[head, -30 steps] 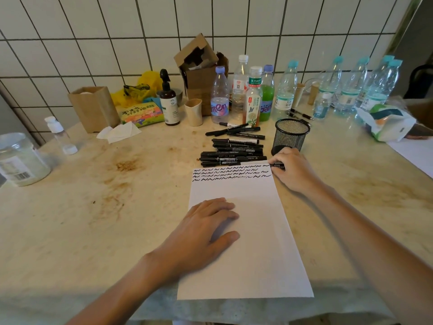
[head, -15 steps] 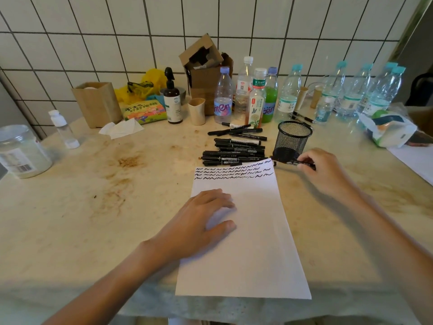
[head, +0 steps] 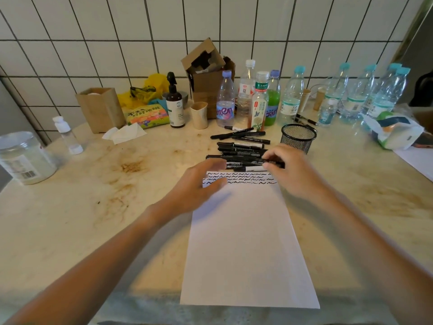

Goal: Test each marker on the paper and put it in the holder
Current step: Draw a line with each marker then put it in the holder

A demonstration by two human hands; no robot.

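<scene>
Right hand (head: 288,171): reaching into the pile of markers (head: 239,158), fingers curling round one black marker (head: 273,164) at the near right end of the pile; grasping it, as far as the blur is allowing to tell.
Left hand (head: 201,184): hovering over the top left corner of the paper (head: 246,242), fingers relaxed and spread, grasping nothing.
Step in hand: probably picking up or uncapping the next marker for testing.
Next move: likely calling for the cap coming off, with the left hand helping, then a short wavy line under the existing ones.
Paper: one sheet, lying on the table (head: 93,219), carrying three rows of black squiggles at its top edge.
Markers: about a dozen, lying just beyond the paper; exact count not possible, being overlapped.
Holder (head: 298,138): one black mesh cup, standing just right of the pile; content not showing.
</scene>
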